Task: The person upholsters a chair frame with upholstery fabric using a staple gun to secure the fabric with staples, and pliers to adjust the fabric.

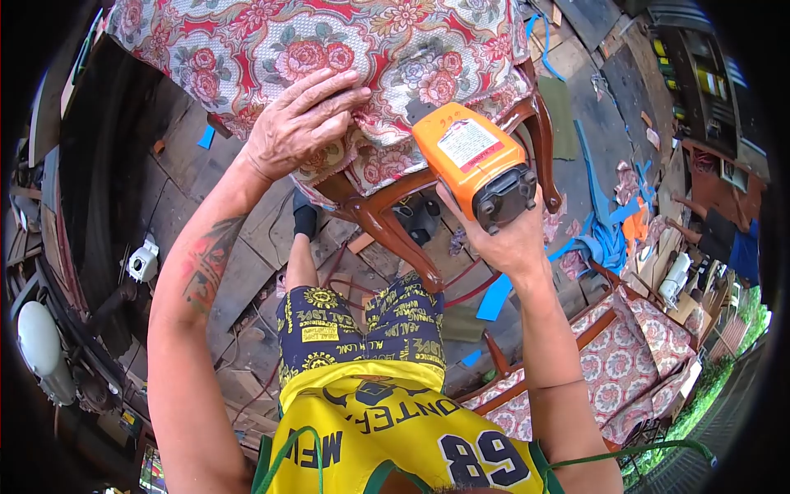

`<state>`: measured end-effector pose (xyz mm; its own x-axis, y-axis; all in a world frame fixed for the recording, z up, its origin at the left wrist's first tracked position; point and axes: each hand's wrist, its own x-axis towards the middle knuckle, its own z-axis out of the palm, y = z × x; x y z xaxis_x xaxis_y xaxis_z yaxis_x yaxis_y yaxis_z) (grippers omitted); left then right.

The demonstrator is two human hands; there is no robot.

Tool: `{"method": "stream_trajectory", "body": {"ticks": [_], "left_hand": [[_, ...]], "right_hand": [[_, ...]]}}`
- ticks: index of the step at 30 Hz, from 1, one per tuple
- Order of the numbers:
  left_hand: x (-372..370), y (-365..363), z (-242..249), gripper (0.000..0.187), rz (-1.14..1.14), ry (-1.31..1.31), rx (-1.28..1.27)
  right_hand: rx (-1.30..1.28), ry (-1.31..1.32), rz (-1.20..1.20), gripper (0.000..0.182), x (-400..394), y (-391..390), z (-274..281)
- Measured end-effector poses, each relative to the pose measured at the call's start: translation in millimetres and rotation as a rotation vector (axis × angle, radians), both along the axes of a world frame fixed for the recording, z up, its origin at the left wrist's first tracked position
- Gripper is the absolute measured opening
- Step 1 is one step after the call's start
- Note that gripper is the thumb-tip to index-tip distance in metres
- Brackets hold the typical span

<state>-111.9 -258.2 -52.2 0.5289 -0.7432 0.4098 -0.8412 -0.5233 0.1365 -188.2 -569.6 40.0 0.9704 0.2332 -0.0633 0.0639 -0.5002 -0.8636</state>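
My left hand [309,123] lies flat on the floral fabric [247,49] that covers a wooden piece of furniture, fingers stretched out near its front edge. In my right hand [502,235] is an orange power tool [473,160] with a white and red label, gripped from below. Its dark nose end touches or nearly touches the fabric beside a gathered fold. Curved brown wooden legs [395,235] show under the fabric. The tool's handle is mostly hidden by its body.
Another floral-covered piece [625,362] stands at the lower right. Blue strips [597,247] and scraps litter the floor [181,206]. A red hose [473,288] runs beneath the legs. At the far right, another person [720,235] is partly visible. A white device [142,262] lies left.
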Motion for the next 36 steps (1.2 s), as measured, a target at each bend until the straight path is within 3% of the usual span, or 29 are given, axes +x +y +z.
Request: {"method": "stream_trajectory", "body": {"ticks": [9, 11, 14, 21, 29, 36], "left_hand": [[-7, -4, -9, 0.023, 0.105, -0.075, 0.115], [-10, -6, -13, 0.04, 0.147, -0.138, 0.179], [-12, -5, -12, 0.053, 0.159, -0.094, 0.224], [-17, -6, -21, 0.051, 0.177, -0.118, 0.199], [-18, -9, -27, 0.031, 0.182, -0.182, 0.166], [-19, -10, -32, 0.035, 0.206, -0.208, 0.189]], "right_hand": [[-0.077, 0.032, 0.03, 0.025, 10, 17, -1], [-0.129, 0.061, 0.076, 0.029, 12, 20, 1], [-0.039, -0.045, 0.0, 0.018, 15, 28, -3], [-0.07, -0.027, 0.012, 0.018, 18, 32, -6], [-0.107, -0.056, 0.029, 0.018, 24, 37, 0], [-0.112, -0.055, 0.044, 0.017, 25, 42, 1]]}}
